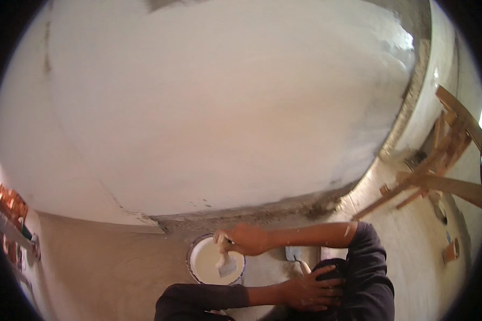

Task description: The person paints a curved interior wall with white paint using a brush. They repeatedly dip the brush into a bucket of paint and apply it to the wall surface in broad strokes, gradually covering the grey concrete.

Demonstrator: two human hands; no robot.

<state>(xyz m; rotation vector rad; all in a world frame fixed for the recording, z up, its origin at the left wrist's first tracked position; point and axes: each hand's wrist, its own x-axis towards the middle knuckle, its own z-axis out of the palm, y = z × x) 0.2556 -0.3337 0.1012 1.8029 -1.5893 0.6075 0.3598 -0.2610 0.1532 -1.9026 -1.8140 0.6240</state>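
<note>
My right hand (247,239) reaches across to the left over a round bucket (193,272). Its fingers are closed round the pale handle of what looks like a flat brush (227,266). The grey flat end of the brush points down into the whitish liquid (204,262) in the bucket. Lower down, my left hand (311,292) lies open on my dark-clothed knee, fingers spread, holding nothing. Just above it a trowel (293,253) with a grey blade and a light handle lies on the floor, partly hidden by my right forearm and knee.
A pale plastered wall (225,117) rises in front, with a rough grey strip (251,213) along its foot. To the right stands a wooden frame (431,182), near a small orange-brown block (451,251). Reddish bricks (10,203) are stacked at the far left.
</note>
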